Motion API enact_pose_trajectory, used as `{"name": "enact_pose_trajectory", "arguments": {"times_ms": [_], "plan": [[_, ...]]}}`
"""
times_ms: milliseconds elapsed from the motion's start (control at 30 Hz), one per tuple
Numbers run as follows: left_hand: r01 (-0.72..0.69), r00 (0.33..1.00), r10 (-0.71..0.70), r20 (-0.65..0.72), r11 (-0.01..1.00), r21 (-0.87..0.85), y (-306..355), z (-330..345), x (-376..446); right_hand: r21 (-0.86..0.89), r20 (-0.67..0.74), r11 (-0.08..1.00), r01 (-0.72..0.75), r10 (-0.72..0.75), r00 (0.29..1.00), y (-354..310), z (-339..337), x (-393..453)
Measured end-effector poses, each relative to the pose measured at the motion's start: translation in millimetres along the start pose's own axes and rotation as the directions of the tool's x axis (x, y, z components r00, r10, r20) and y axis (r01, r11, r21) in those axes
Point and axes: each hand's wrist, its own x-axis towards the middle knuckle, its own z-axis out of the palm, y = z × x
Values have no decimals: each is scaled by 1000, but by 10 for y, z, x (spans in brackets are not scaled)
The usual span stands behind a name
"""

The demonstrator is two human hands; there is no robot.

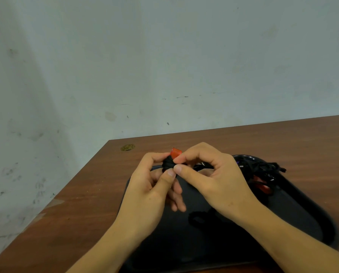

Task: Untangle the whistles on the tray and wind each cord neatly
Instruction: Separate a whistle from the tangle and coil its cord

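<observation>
Brown wooden bench (263,138) pushed against a pale, scuffed wall (164,56), far edge and left edge both in view, with bare wood open to the left and beyond. Black tray (294,209) set near the front right of the bench, shallow rim likely there to keep loose cords from sliding off. Left hand (151,192) raised above the tray's left part, thumb and fingers pinching a bundle of black cord (168,164) wound round an orange whistle (176,152), apparently to stop the turns from slipping. Right hand (212,174) just beside it, thumb and forefinger closed on the same black cord at the bundle's right side, seemingly feeding or tucking the last turn. Orange whistle held well clear of the tray floor, its tip poking out above the fingers toward the wall. Tangle of remaining whistles (263,174) left at the tray's far right, dark cords spilling to the rim, one red piece showing among them; exact count impossible to tell. Small brass-coloured disc (127,147) near the bench's far left corner, well apart from the work. Room to lower the finished bundle apparently on the tray's near, bare part.
</observation>
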Motion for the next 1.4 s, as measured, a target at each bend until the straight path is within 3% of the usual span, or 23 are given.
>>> {"name": "enact_pose_trajectory", "arguments": {"times_ms": [233, 367, 533, 633, 700, 767, 833, 900, 1200, 1400], "plan": [[96, 994, -85, 67, 980, -177, 101, -4, -1, 52, 2, 997, 61, -61, 998, -4, 0, -15], [102, 994, -99, 44, 991, -90, 91, -53, 30, 8, 28, 995, 101, -101, 994, 25, -4, 2], [109, 994, -109, 3, 994, 9, 184, -107, 70, 183, 31, 983, -21, 16, 999, 3, -34, 8], [105, 994, -96, -49, 962, 253, 278, -219, 88, 234, -30, 969, -74, 84, 996, 22, -87, 44], [96, 995, -86, -43, 848, 521, 307, -308, 42, 210, -35, 971, -114, 124, 992, 51, -107, 73], [93, 991, -131, -13, 633, 769, 305, -364, -66, 208, -20, 966, -152, 159, 987, 72, -98, 77], [97, 982, -187, -24, 396, 913, 259, -370, -148, 191, -1, 966, -173, 177, 984, 102, -70, 83], [94, 973, -228, -38, 240, 966, 215, -289, -198, 177, 34, 964, -199, 196, 980, 107, -49, 66], [82, 954, -286, -89, -37, 996, 111, 30, -199, 116, 149, 958, -264, 246, 958, 171, -73, 20], [91, 942, -323, -96, -28, 995, 121, 21, -183, 51, 189, 964, -260, 246, 950, 193, -110, 36]]}}
